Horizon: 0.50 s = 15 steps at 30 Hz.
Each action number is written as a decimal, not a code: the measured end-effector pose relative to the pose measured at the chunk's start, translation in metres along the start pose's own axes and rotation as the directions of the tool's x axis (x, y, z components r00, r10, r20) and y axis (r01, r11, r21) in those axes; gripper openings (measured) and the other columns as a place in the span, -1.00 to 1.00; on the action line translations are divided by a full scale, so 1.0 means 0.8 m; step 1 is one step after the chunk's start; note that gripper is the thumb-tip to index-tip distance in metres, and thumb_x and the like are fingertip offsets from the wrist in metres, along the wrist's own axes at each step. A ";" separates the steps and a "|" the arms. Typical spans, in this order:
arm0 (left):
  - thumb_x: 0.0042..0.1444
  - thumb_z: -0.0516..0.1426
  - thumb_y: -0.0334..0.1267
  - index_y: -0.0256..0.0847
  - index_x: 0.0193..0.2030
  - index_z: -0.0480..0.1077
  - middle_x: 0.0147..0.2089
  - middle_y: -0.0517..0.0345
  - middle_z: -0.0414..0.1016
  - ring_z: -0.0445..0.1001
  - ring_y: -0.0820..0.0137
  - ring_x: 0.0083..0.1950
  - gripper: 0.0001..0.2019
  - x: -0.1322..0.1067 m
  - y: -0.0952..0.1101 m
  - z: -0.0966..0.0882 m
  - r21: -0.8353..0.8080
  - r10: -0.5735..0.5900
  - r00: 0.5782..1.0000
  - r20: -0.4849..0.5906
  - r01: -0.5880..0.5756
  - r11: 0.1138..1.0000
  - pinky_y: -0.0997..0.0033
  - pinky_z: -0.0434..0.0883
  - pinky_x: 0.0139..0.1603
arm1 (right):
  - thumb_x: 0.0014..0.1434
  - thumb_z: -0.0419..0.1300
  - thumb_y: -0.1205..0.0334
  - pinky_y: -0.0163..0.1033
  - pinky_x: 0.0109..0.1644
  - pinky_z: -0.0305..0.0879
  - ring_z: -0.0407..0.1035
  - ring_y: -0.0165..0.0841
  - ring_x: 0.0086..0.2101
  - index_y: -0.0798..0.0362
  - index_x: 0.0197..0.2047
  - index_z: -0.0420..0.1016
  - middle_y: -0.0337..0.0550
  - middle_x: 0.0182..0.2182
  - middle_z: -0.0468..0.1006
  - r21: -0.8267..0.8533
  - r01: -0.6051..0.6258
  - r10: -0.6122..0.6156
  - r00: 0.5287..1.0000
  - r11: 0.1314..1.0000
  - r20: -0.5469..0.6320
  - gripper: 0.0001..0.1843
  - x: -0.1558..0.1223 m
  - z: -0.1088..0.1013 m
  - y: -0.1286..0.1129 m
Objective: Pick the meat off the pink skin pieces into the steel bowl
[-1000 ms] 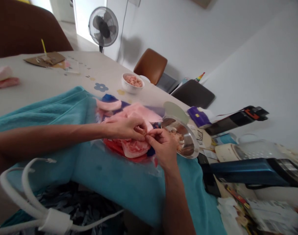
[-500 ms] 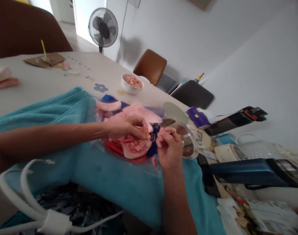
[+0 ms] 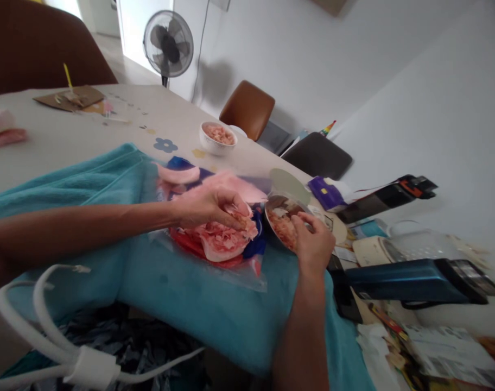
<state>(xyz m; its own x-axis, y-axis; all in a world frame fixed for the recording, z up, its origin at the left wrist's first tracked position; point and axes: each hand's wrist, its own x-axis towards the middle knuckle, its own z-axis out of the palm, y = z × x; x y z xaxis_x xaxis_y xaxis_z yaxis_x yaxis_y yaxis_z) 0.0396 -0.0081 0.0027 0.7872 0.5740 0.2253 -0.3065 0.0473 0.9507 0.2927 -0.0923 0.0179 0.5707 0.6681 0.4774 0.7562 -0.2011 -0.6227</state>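
My left hand (image 3: 209, 209) pinches a piece of pinkish pomelo flesh (image 3: 247, 228) between thumb and fingers. Beneath it, torn red-pink membranes (image 3: 219, 239) and a thick pink rind (image 3: 235, 184) lie on a blue and red plastic bag (image 3: 253, 247). To the right a metal bowl (image 3: 290, 200) holds loose pulp (image 3: 283, 227). Over its right side is my right hand (image 3: 315, 239), its fingers pinched together at the pulp. Whatever those fingertips hold is hidden.
A teal towel (image 3: 182, 298) covers the near table. Behind the bag stands a white bowl (image 3: 209, 145) of pulp. At right are a blue bottle (image 3: 398, 282), a black phone (image 3: 345, 296) and papers (image 3: 443, 353). White cables (image 3: 44, 309) hang at lower left.
My right hand has moved right, from beside the pomelo piece to over the metal bowl. The bowl now sits more upright, showing the pulp inside. My left hand stays nearly in place.
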 end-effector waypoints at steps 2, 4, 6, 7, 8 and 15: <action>-0.09 0.41 -0.30 -0.25 -0.29 0.52 -0.19 0.11 0.60 0.60 0.36 -0.14 -0.77 0.001 0.000 0.000 -0.004 0.013 1.000 0.004 -0.013 1.000 0.35 0.55 -0.14 | 0.07 0.19 -0.03 -0.03 -0.01 0.35 0.50 -0.10 -0.18 0.04 -0.33 0.64 -0.03 -0.27 0.68 -0.024 0.015 -0.015 1.000 1.000 -0.004 -0.67 0.000 -0.001 0.002; -0.09 0.41 -0.32 -0.25 -0.30 0.52 -0.18 0.11 0.60 0.60 0.36 -0.14 -0.78 0.001 0.000 0.001 -0.019 0.012 1.000 0.009 -0.011 1.000 0.36 0.55 -0.14 | 0.10 0.16 -0.01 -0.02 0.04 0.34 0.50 -0.10 -0.14 0.03 -0.33 0.64 -0.03 -0.24 0.68 -0.032 0.046 -0.047 0.999 0.998 -0.024 -0.68 0.000 0.000 0.003; -0.09 0.41 -0.34 -0.25 -0.30 0.51 -0.17 0.11 0.60 0.60 0.38 -0.14 -0.78 0.001 -0.001 0.001 -0.043 -0.003 1.000 0.007 0.003 0.999 0.40 0.55 -0.16 | 0.07 0.16 0.08 -0.01 0.04 0.34 0.50 -0.11 -0.15 0.05 -0.33 0.64 0.00 -0.23 0.67 -0.030 0.063 -0.065 0.997 0.998 -0.045 -0.72 0.000 0.001 0.004; -0.08 0.40 -0.36 -0.26 -0.30 0.51 -0.17 0.11 0.60 0.60 0.39 -0.15 -0.78 0.001 -0.001 0.001 -0.058 -0.012 1.000 0.001 0.012 0.998 0.41 0.54 -0.16 | 0.04 0.16 0.13 0.00 0.03 0.35 0.51 -0.12 -0.18 0.06 -0.31 0.64 0.01 -0.24 0.67 -0.027 0.061 -0.062 0.996 0.998 -0.060 -0.73 0.000 0.001 0.004; -0.08 0.40 -0.37 -0.26 -0.30 0.50 -0.18 0.11 0.60 0.60 0.40 -0.16 -0.78 0.001 -0.001 0.001 -0.070 -0.025 1.000 -0.008 0.024 0.997 0.43 0.54 -0.17 | 0.02 0.15 0.17 0.00 0.01 0.37 0.51 -0.14 -0.22 0.08 -0.28 0.64 0.03 -0.24 0.67 -0.025 0.053 -0.055 0.995 0.998 -0.080 -0.72 0.000 0.001 0.003; -0.03 0.36 -0.41 -0.28 -0.30 0.47 -0.26 0.14 0.59 0.58 0.47 -0.25 -0.82 0.001 0.002 0.003 -0.097 -0.092 0.995 -0.035 0.088 0.991 0.49 0.52 -0.23 | 0.05 0.18 0.16 0.03 -0.07 0.38 0.53 -0.12 -0.30 0.11 -0.12 0.60 -0.01 -0.37 0.66 -0.010 -0.040 0.039 0.997 0.999 -0.059 -0.65 -0.005 -0.003 -0.004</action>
<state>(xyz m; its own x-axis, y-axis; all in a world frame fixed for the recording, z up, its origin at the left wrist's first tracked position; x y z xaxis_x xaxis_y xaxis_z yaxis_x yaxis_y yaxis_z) 0.0410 -0.0094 0.0049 0.7927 0.5959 0.1289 -0.2864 0.1773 0.9416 0.2886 -0.0963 0.0196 0.6179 0.6163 0.4883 0.7360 -0.2349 -0.6349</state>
